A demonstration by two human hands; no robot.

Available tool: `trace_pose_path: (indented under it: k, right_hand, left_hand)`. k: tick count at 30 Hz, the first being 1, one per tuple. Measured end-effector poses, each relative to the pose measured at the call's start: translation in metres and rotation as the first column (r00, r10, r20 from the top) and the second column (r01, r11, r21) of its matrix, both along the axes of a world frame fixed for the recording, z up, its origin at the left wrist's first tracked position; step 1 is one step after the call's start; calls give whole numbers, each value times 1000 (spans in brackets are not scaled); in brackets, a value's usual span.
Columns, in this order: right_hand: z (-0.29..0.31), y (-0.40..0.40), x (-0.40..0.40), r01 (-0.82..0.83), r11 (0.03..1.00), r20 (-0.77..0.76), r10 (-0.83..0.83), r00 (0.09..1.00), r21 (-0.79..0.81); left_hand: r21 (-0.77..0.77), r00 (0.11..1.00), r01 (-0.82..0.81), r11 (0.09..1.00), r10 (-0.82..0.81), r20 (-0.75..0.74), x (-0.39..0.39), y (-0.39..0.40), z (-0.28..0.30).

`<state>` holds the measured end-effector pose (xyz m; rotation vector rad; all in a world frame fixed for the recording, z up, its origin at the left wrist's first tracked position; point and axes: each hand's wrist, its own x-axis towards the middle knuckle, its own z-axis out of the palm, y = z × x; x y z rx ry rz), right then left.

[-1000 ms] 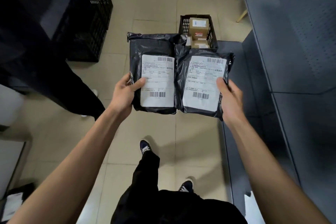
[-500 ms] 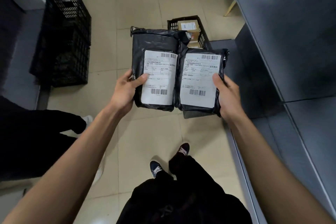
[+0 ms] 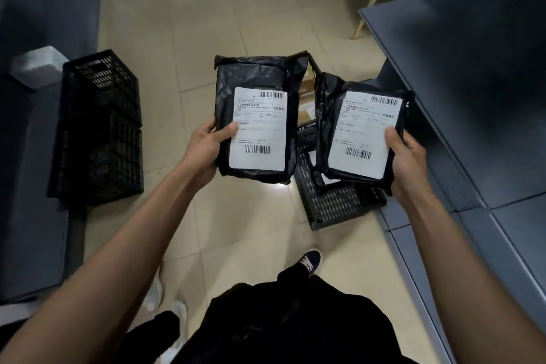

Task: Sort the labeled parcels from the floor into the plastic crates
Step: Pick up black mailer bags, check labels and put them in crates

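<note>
Currently two parcels are in hand and neither is yet in a crate. The left hand (image 3: 204,151) grips the left parcel (image 3: 257,124), a black bag with a white label, at its left edge, thumb curled over the front near the label and fingers behind. The right hand (image 3: 409,159) grips the right parcel (image 3: 363,136), of the same kind, at its right edge, thumb on the label face. At least one further flat parcel appears to lie under the right parcel in the same grip; the count cannot be confirmed. Both parcels are held label-up, apart from each other, above the floor (image 3: 251,230). The right parcel hangs directly over the near crate (image 3: 334,204), which stands on the floor beside the grey bench (image 3: 472,97). Brown boxes (image 3: 307,97) show in the gap between the parcels, apparently in a crate, so some sorting appears complete. The left crate (image 3: 97,127), a taller black stack well to the left, shows no contents from this angle; its interior cannot be read. No parcels are visible on the floor within view, but much of the floor is out of frame. Judged remaining: deposit each held parcel in the crate matching its label, the right parcel probably into the near crate. Label text is too small to read.
</note>
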<state>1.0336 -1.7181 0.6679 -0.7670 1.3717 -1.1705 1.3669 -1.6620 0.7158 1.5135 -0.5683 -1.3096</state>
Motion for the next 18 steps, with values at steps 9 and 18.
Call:
trace_pose_path:
  k: [9,18]
  right_hand:
    - [12,-59,23,51,999,25,-51,998,15]
    - [-2,-106,70,263,963,-26,-262,965,66]
  left_hand:
    - [10,992,121,993,-121,24,7,-91,-16]
    - [5,949,315,949,-315,-19,54,-206,-39]
